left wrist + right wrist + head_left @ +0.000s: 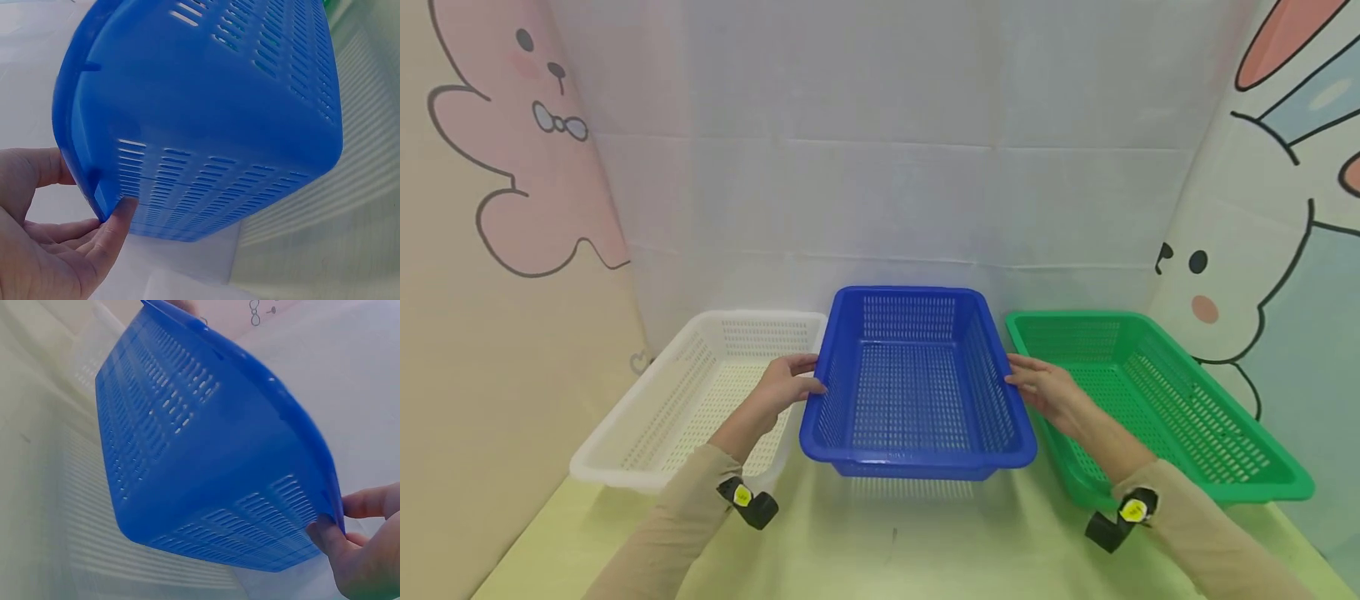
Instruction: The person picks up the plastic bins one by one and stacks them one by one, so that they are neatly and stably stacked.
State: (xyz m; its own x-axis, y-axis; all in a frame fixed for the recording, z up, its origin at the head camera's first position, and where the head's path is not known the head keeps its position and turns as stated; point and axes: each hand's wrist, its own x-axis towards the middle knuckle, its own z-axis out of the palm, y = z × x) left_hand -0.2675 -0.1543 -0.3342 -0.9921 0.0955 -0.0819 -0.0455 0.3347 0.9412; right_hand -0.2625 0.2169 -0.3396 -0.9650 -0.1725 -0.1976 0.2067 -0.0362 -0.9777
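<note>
A blue slotted plastic basket (910,392) hangs above the table between both hands, with nothing inside it. My left hand (786,385) pinches its left rim, thumb over the edge and fingers on the outer wall, as the left wrist view shows under the rim (69,119). On the opposite side, my right hand (1047,387) grips the right rim in the same manner. From the right wrist view, the slotted outer side of the blue basket (206,450) is seen from below, raised off the tabletop.
A white basket (617,450) stands on the table at the left, partly behind my left forearm. At the right is a green basket (1217,400), crossed by my right forearm. The pale yellow-green table (887,550) ends at a white cloth backdrop (880,200).
</note>
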